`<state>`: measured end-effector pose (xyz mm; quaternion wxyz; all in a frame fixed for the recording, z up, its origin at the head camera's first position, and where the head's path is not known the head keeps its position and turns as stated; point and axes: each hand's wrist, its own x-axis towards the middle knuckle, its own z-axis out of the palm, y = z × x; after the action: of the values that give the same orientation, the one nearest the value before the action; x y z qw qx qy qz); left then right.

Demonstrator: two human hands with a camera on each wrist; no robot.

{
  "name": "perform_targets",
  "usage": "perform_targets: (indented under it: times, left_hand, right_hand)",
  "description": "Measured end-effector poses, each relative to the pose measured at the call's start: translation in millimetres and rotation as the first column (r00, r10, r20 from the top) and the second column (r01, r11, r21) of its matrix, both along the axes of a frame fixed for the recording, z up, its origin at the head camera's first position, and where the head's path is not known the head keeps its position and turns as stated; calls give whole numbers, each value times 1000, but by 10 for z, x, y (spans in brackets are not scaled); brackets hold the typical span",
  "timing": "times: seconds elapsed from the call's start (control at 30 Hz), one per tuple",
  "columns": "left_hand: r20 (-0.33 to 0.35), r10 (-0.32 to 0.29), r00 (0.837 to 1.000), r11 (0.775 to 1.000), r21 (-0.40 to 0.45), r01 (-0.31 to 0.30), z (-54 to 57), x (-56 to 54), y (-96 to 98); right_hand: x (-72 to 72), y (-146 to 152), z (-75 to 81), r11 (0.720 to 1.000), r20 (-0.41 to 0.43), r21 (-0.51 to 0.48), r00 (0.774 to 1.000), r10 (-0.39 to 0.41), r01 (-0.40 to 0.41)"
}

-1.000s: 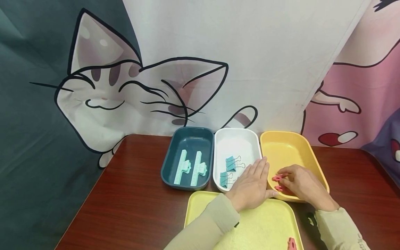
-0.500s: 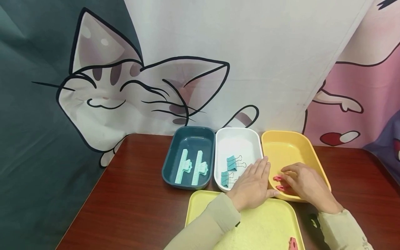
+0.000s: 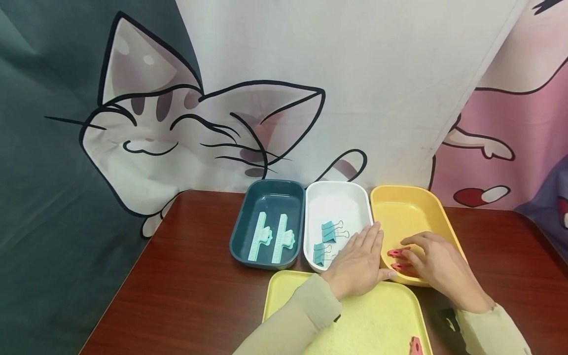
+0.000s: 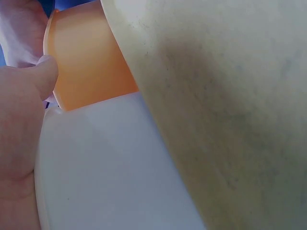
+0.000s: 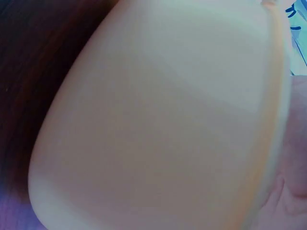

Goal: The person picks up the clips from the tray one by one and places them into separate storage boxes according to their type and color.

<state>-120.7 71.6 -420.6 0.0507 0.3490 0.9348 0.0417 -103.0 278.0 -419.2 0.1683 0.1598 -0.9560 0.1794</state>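
Note:
My right hand (image 3: 443,268) is lowered into the yellow bin (image 3: 401,195), thumb and index finger parted around the end of a pink clip (image 3: 395,252). Another pink clip (image 3: 399,266) lies just in front of it, partly covered by the hand. My left hand (image 3: 357,261) lies flat with straight fingers across the front right of the white bin (image 3: 337,197). Its thumb (image 4: 46,76) reaches the yellow bin's near rim. In the white bin are two teal binder clips (image 3: 329,231), the nearer one close beside the left hand.
At left stands a dark teal bin (image 3: 277,190) with two mint ruler clips (image 3: 258,236). A yellow tray (image 3: 368,325) sits in front, under the left forearm, with a pink clip (image 3: 415,346) at its right edge. A printed cloth (image 3: 248,49) hangs behind the table.
My right hand has drawn slightly to the right and its fingers have loosened, so more of the farther pink clip shows. The left hand keeps its place.

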Motion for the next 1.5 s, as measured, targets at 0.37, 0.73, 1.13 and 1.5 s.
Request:
perform_targets:
  times: [0.37, 0.73, 1.13, 1.5]
  left_hand:
    - [-9, -4, 1000, 1000, 8, 4, 0, 0, -5]
    - [-12, -4, 1000, 1000, -4, 4, -1, 12, 0]
    - [-16, -7, 1000, 1000, -2, 7, -6, 21, -9]
    - [-17, -4, 1000, 1000, 10, 4, -22, 9, -4]
  right_hand:
    - [153, -41, 93, 1000, -55, 2, 998, -15, 16]
    - [337, -91, 144, 999, -91, 35, 995, -29, 33]
    - [608, -99, 127, 999, -154, 43, 988, 14, -7]
    - [807, -137, 93, 999, -107, 54, 994, -2, 8]
